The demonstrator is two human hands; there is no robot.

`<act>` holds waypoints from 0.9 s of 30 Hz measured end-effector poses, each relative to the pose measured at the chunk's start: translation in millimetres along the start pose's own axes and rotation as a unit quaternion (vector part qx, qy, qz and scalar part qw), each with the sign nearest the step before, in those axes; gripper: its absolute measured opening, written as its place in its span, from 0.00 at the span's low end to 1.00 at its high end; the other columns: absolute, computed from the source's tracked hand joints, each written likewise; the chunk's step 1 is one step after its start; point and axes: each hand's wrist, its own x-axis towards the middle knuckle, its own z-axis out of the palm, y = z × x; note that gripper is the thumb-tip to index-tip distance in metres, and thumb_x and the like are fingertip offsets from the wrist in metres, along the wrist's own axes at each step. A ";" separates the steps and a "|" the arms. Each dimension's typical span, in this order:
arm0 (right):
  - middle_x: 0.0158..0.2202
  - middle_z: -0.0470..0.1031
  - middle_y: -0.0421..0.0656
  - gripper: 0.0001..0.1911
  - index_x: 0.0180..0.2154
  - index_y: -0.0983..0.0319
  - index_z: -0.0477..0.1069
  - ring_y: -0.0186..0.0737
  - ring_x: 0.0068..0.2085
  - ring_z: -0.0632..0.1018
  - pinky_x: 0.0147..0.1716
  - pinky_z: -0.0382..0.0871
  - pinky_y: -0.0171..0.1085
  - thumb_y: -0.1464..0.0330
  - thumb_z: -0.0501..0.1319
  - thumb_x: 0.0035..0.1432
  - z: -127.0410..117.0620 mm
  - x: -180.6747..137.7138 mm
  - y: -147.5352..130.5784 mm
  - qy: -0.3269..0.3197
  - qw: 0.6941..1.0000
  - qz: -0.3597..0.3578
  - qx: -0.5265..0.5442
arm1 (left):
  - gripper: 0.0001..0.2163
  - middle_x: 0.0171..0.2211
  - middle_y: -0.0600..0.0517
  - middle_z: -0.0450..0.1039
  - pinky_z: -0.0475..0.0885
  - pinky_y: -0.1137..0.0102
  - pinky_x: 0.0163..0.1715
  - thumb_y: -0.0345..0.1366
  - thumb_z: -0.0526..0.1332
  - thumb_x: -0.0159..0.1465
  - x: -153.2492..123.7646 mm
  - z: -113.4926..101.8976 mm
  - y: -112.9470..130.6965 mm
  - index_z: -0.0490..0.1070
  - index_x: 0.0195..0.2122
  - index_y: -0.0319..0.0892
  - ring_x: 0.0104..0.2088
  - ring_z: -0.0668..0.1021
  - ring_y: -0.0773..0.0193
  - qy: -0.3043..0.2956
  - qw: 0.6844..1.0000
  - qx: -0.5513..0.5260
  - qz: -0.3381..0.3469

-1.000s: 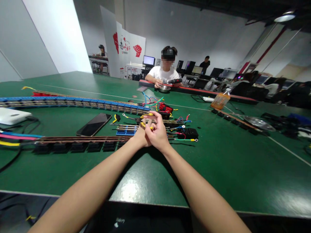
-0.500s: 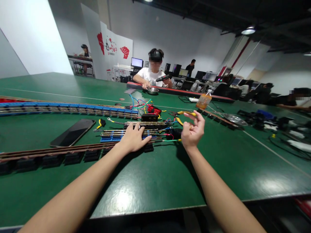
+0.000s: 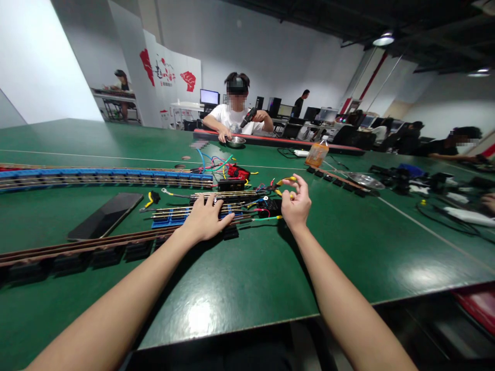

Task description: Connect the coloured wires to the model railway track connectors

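Observation:
My left hand (image 3: 204,219) lies with its fingers spread over a short track section (image 3: 160,222) with a blue base and thin metal rails. My right hand (image 3: 297,206) is closed around the yellow handles of cutting pliers (image 3: 285,181). The pliers' jaws are at the wires (image 3: 263,188) on the right end of a second short section (image 3: 247,195); whether they bite a wire I cannot tell. A black box (image 3: 270,207) with coloured wires sits between my hands. A green wire (image 3: 266,219) runs below it.
A phone (image 3: 106,215) lies left, between a long blue track (image 3: 100,178) and a brown-railed track (image 3: 88,245). Beyond are a red connector (image 3: 237,171), an orange-filled bag (image 3: 317,153) and a metal dish (image 3: 365,180). Across the table (image 3: 240,273) a person (image 3: 235,116) holds a power drill (image 3: 248,117).
My right hand has brought the pliers left, their jaws now among the wire ends. My left hand stays on the track section. The person opposite has tilted the drill downward.

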 end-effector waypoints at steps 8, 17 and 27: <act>0.45 0.76 0.47 0.23 0.55 0.61 0.65 0.31 0.26 0.71 0.25 0.68 0.33 0.72 0.56 0.56 -1.5 0.6 1.0 -0.091 0.994 -0.052 -0.043 | 0.34 0.59 0.37 0.64 0.57 0.54 0.58 0.58 0.42 0.67 0.0 -0.5 0.7 0.69 0.57 0.35 0.57 0.67 0.41 -0.002 1.000 0.008 -0.004; 0.48 0.76 0.46 0.13 0.46 0.60 0.68 0.34 0.31 0.75 0.29 0.69 0.34 0.70 0.56 0.58 -4.4 2.1 -2.4 -0.175 0.979 -0.092 -0.055 | 0.33 0.58 0.37 0.65 0.57 0.54 0.59 0.58 0.43 0.66 -0.9 -0.3 0.3 0.69 0.56 0.36 0.57 0.67 0.42 0.005 1.000 0.003 -0.007; 0.44 0.81 0.39 0.24 0.51 0.55 0.72 0.37 0.35 0.81 0.38 0.74 0.36 0.78 0.53 0.55 -8.1 2.6 -5.7 -0.296 0.939 -0.123 -0.127 | 0.33 0.59 0.35 0.64 0.57 0.51 0.58 0.58 0.43 0.67 -0.5 -0.2 0.6 0.69 0.56 0.34 0.57 0.66 0.39 0.002 1.000 -0.006 -0.002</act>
